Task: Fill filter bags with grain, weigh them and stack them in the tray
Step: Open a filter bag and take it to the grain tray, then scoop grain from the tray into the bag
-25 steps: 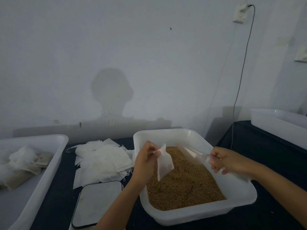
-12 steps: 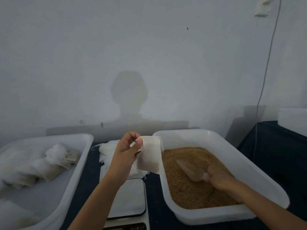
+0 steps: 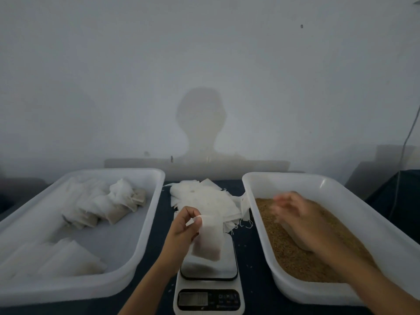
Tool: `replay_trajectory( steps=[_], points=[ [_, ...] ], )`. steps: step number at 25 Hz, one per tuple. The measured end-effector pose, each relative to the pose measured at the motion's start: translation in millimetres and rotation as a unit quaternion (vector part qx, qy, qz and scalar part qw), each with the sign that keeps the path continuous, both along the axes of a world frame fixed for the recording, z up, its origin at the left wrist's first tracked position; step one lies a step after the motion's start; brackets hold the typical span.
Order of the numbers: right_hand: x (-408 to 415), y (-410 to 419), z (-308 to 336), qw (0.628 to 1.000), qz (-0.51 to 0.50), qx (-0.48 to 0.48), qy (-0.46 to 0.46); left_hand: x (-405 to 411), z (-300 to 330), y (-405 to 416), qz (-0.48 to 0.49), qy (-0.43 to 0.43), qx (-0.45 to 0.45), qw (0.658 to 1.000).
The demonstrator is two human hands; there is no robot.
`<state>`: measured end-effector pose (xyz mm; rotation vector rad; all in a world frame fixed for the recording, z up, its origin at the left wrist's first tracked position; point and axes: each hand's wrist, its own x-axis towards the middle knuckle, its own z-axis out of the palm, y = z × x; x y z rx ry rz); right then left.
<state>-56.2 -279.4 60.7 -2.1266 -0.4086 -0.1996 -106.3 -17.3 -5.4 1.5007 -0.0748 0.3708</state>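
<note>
My left hand (image 3: 184, 229) pinches the top edge of a white filter bag (image 3: 208, 243), which hangs just above the platform of the digital scale (image 3: 209, 268). Its lower part looks darker, but I cannot tell how much grain is inside. Blurred by motion, my right hand (image 3: 294, 215) hovers over the brown grain (image 3: 297, 264) in the right white tub (image 3: 284, 178), fingers loosely extended toward the left with nothing plainly held. A pale shape under that hand may be the scoop. The left white tray (image 3: 145, 242) holds several filled bags (image 3: 118, 206).
A loose pile of empty filter bags (image 3: 204, 197) lies on the dark table between tray and tub, behind the scale. More flat bags (image 3: 59, 258) lie at the tray's near end. A cable (image 3: 409, 135) hangs down the wall at the far right.
My view has swung left and down. The left hand lowered the bag over the scale. The right hand let go of the scoop it held in the grain and lifted leftward.
</note>
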Motion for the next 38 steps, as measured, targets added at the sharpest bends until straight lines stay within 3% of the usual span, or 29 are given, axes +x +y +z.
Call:
replay_trajectory(
  steps=[1,3,5,11,17,24,30,38],
  points=[
    [-13,26,3,0.996,0.058,0.039,0.061,0,-3,-2,0.003,0.003,-0.014,1.000],
    [-30,71,-4,0.977,0.136,0.009,0.162,0,-7,-4,-0.004,0.003,-0.052,0.999],
    [-32,100,-19,0.972,0.134,-0.031,0.191,0,-9,-7,-0.014,0.006,-0.076,0.997],
    [-20,122,-61,0.989,-0.004,0.052,0.139,1,-21,-7,0.053,0.027,-0.003,0.998],
    [-16,124,-75,0.989,-0.017,0.119,0.090,1,-27,5,0.036,0.018,0.004,0.999],
    [-8,121,-66,0.985,-0.018,0.173,0.015,3,-30,25,0.090,-0.014,0.000,0.996],
    [-7,117,-66,0.983,-0.014,0.180,0.018,5,-33,28,0.103,-0.016,0.007,0.995],
    [-9,112,-61,0.982,-0.012,0.185,0.028,14,-31,25,0.084,0.015,0.082,0.993]
  ],
)
